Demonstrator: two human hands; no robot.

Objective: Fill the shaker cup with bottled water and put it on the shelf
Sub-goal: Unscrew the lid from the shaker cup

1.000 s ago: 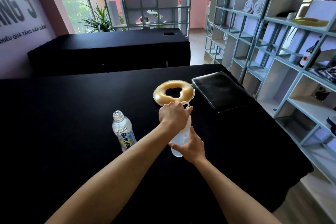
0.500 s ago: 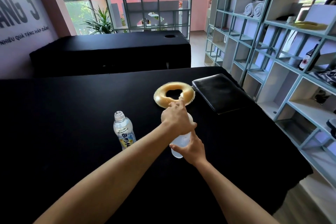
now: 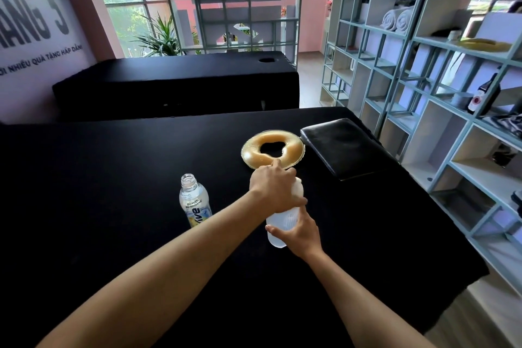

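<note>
- The cup (image 3: pixel 283 223), a translucent white shaker, is standing upright on the black table (image 3: pixel 113 192), near the table's middle and a little to the right.
- The left hand (image 3: pixel 275 188) is covering the cup's top from above, fingers clenched around the lid; one finger is pointing toward 12 o'clock.
- The lid itself is mostly hidden under that hand, so I cannot tell whether it is fully seated.
- The right hand (image 3: pixel 300 230) is grasping the cup's lower body from the 4 o'clock side, fingers wrapping round the front of the wall.
- Both forearms are reaching in from the bottom edge of the view, the left one crossing in from 8 o'clock.
- The bottle (image 3: pixel 195 200) is standing upright at the cup's 9 o'clock, near it but not touching; its neck is open, with no cap on it.
- The bottle's label is facing the camera, and the clear upper part is showing little or no water.
- A tan ring cushion (image 3: pixel 272 148) is lying flat at the cup's 12 o'clock, just beyond the left hand.
- A black pad (image 3: pixel 346 147) is lying at the ring's 3 o'clock, just beside it, near the table's right edge.
- The shelf (image 3: pixel 423 93), a pale blue open-cubby unit, is standing off the table at 3 o'clock, well apart from the cup.
- Rolled towels (image 3: pixel 395 18) are sitting in an upper cubby, and a dark bottle (image 3: pixel 484 94) is standing in one further right.
</note>
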